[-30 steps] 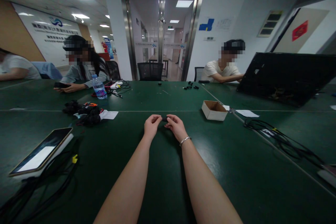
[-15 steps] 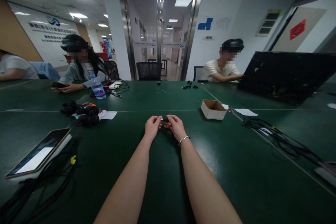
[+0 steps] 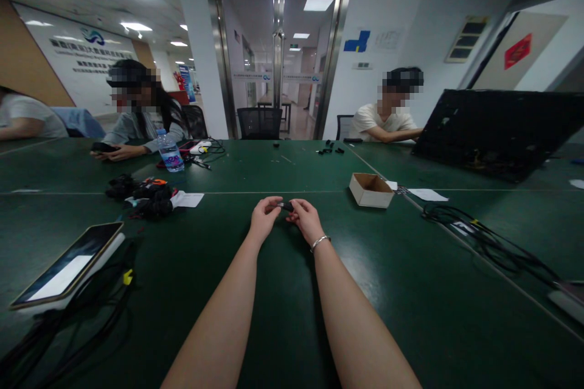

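Both my arms reach out over the green table [image 3: 292,292]. My left hand [image 3: 263,217] and my right hand [image 3: 305,219] meet above the middle of it, fingers pinched together on a small black part [image 3: 286,206] held between them. I cannot make out what the part is. A silver bracelet [image 3: 320,242] circles my right wrist.
An open brown cardboard box [image 3: 371,189] sits right of my hands, papers [image 3: 427,194] and black cables [image 3: 488,242] beyond it. At left lie a tablet [image 3: 68,265], a heap of black parts [image 3: 148,196] and a water bottle [image 3: 169,151]. An open laptop [image 3: 497,130] and seated people are at the far side.
My hands have stayed together on the small black part, with only slight finger movement. The view has shifted a little.
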{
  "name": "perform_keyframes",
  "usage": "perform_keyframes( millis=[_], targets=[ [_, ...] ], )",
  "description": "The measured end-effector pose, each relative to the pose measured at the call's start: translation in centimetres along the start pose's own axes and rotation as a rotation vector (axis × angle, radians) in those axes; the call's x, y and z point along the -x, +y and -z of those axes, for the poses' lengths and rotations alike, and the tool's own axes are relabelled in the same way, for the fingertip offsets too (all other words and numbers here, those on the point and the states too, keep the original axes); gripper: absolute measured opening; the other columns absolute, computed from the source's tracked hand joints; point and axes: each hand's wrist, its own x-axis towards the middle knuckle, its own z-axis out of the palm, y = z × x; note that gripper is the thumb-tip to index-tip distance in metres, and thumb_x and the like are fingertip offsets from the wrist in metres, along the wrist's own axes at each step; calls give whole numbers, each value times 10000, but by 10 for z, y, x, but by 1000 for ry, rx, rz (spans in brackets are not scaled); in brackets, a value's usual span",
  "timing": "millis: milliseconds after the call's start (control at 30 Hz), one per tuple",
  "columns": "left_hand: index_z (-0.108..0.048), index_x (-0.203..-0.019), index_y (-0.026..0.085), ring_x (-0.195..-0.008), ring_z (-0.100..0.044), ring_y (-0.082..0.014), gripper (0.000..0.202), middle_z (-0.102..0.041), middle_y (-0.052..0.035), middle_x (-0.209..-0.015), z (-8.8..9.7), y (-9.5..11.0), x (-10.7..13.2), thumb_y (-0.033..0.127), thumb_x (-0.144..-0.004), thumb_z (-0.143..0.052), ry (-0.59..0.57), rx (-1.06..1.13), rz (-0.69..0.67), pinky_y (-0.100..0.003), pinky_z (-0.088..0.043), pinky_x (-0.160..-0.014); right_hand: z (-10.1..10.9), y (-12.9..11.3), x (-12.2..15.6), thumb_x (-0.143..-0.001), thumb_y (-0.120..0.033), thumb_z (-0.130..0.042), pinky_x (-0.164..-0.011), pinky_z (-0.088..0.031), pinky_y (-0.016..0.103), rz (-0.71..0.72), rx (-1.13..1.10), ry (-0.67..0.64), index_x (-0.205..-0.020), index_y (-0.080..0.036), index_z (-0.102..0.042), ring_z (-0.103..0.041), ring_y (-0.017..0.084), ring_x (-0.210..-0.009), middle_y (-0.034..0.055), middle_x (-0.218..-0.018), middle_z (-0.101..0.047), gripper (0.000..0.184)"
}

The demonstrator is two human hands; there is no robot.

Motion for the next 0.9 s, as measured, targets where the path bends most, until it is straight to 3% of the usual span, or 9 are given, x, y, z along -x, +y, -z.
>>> perform_keyframes(
  millis=[67,167,300,433,500,567,700,800,900],
  targets=[
    [-604,-1012,160,-672,-603,-126,331,-617,-69,-913,0,1,-1,358,-752,-656,31,50,109,-212,-472,-535,0,1,0,-598,-435,-791,-511,-529,247,4,14,-4,-833,-167,-637,-498,81,-474,-63,-533,-519,389],
    [-580,-936,136,-549,-569,-107,352,-609,-65,-820,-2,-1,-2,468,-820,-563,82,29,218,-192,-419,-436,0,1,0,-606,-423,-780,-521,-529,249,2,59,-43,-836,-161,-645,-494,84,-471,-65,-514,-513,374],
    [-581,-899,154,-567,-572,-104,350,-618,-55,-818,-1,-7,-2,495,-829,-545,112,-40,165,-181,-430,-443,-1,0,1,-603,-423,-775,-539,-537,259,-5,62,-48,-857,-163,-646,-527,103,-505,-61,-510,-521,386],
    [-600,-792,153,-574,-570,-123,318,-605,-45,-719,-1,-9,-1,457,-842,-523,-3,-119,125,-208,-445,-476,-1,-2,2,-586,-423,-784,-540,-536,259,0,47,-32,-843,-169,-644,-515,96,-498,-61,-526,-526,387],
    [-621,-866,164,-725,-611,-142,227,-638,-62,-849,-1,-7,-1,380,-797,-607,-53,-86,11,-226,-492,-596,-1,-3,2,-588,-423,-780,-539,-537,263,-1,30,-17,-834,-170,-638,-498,89,-483,-65,-526,-520,380],
    [-607,-999,180,-844,-623,-155,296,-635,-78,-991,-1,-5,-1,330,-752,-672,-49,-17,-11,-243,-506,-690,-1,-3,2,-591,-426,-775,-534,-535,265,-9,15,-11,-828,-171,-634,-490,86,-479,-64,-534,-522,376],
    [-598,-991,156,-646,-598,-137,304,-618,-62,-806,-3,-5,-1,416,-842,-545,-20,-16,154,-225,-462,-543,-2,-3,2,-585,-427,-774,-519,-520,254,-7,28,-30,-812,-170,-634,-476,82,-477,-62,-535,-523,370],
    [-632,-940,170,-725,-597,-141,216,-620,-63,-869,-4,-6,0,336,-834,-544,-55,-66,40,-208,-457,-557,-2,-3,2,-589,-437,-763,-531,-524,264,-8,39,-35,-815,-172,-633,-478,87,-483,-63,-529,-513,372],
    [-606,-1030,186,-645,-565,-120,259,-602,-40,-830,-4,-5,1,342,-862,-486,-40,-52,81,-197,-421,-510,-2,-3,2,-590,-443,-759,-535,-527,266,-15,46,-36,-820,-170,-630,-489,92,-496,-58,-543,-525,380]
  ],
)
